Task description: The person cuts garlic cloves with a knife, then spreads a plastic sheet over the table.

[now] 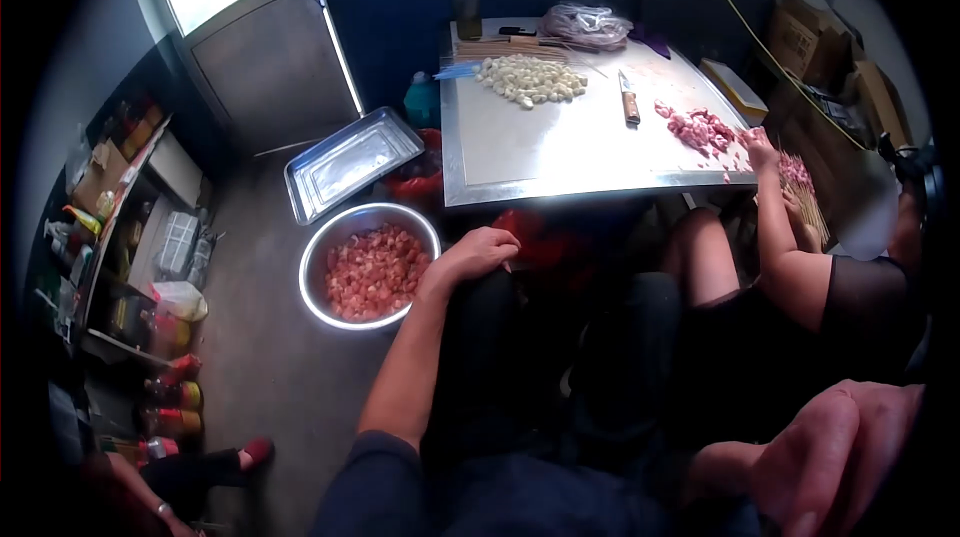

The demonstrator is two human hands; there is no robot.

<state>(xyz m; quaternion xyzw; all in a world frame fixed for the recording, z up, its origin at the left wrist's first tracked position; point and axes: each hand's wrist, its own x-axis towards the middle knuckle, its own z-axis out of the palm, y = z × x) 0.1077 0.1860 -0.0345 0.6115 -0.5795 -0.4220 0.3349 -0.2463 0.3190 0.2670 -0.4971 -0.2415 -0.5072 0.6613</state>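
My left hand (483,251) rests on my knee, its fingers loosely spread over the dark trousers and nothing in them. Beside it on the floor stands a steel bowl (308,289) of cut meat (372,272). My right hand (845,442) is raised close to the camera at the lower right, its fingers bent inward; whatever they may hold is hidden. On the white table (540,152) lie pale chunks (532,80), a knife (629,100) with a wooden handle, thin sticks (515,50) and a pile of raw meat (703,130).
At the right a seated person's hands (762,150) work at the table edge beside a bundle of skewers (803,187). A metal tray (350,165) leans left of the table. Shelves (125,227) line the left side. Another person's leg (200,467) shows at lower left.
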